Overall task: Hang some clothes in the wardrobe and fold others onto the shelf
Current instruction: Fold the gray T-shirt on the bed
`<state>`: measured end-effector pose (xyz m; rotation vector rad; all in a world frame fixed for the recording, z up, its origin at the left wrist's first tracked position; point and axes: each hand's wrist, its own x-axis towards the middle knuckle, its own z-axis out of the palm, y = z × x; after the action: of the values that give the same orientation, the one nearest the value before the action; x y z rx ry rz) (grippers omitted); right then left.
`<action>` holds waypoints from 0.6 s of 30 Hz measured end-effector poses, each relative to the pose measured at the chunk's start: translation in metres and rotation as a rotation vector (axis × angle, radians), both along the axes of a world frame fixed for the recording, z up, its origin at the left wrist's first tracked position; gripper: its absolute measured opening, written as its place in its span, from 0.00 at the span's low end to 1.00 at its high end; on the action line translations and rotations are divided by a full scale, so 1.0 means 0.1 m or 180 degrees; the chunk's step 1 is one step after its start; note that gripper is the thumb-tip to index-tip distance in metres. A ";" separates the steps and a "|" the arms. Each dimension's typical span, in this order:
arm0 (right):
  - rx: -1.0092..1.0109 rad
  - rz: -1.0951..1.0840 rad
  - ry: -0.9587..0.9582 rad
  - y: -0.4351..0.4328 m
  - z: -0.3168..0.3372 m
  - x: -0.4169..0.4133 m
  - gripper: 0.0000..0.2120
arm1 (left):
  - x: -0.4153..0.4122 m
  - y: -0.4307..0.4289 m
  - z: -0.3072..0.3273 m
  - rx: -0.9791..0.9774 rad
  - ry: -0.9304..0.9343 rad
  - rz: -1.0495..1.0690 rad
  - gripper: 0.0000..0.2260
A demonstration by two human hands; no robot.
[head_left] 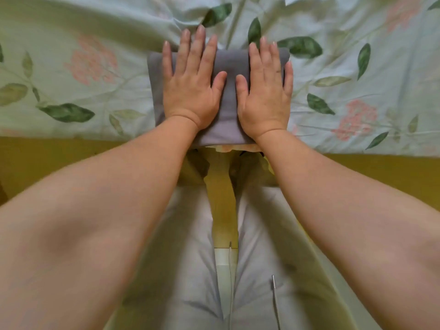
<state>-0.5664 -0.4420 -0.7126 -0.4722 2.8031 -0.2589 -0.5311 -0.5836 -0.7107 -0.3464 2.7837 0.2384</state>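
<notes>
While both hands, left [190, 84] and right [264, 91], press flat and open on the folded cloth [229, 101], its long axis runs twelve-to-six, equally near each, on the bed [71, 67].

Folded grey garment [230, 110]: soft matt cloth, smooth, almost without creases. Bed cover [95, 75]: thin printed cloth, matt, wrinkled in soft ridges. Trousers [190, 234]: pale smooth cloth with faint sheen. Cord tip [273, 281]: looks like metal, slightly shiny. Yellow band [47, 163] below the cover: matt, material not clear.
</notes>
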 end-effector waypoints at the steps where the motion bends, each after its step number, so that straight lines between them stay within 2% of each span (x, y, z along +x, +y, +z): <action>1: 0.0064 0.0075 0.0006 0.04 -0.11 0.00 0.29 | 0.04 -0.06 -0.10 -0.0015 0.0016 -0.0036 0.29; 5: 0.0174 0.0151 0.0141 0.08 -0.25 -0.04 0.31 | 0.05 -0.08 -0.20 -0.0112 0.0192 -0.0113 0.30; 8: 0.0304 0.0279 -0.0126 0.07 -0.10 -0.08 0.31 | 0.05 -0.14 -0.10 -0.0013 0.0109 -0.0167 0.31; 12: 0.0398 0.0283 -0.0416 0.30 0.03 -0.20 0.33 | 0.29 -0.40 -0.01 0.0036 -0.0046 0.0789 0.34; 15: 0.0381 0.0164 -0.0500 0.44 0.16 -0.32 0.38 | 0.38 -0.51 0.13 0.0202 0.0180 0.1199 0.35; 18: -0.0024 -0.0211 -0.0536 0.44 0.30 -0.43 0.37 | 0.32 -0.50 0.26 0.0577 0.0271 0.1986 0.32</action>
<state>-0.6094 -0.3978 -0.6821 -0.3424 2.6568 -0.3085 -0.4994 -0.6331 -0.6851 -1.1719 2.6215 0.6536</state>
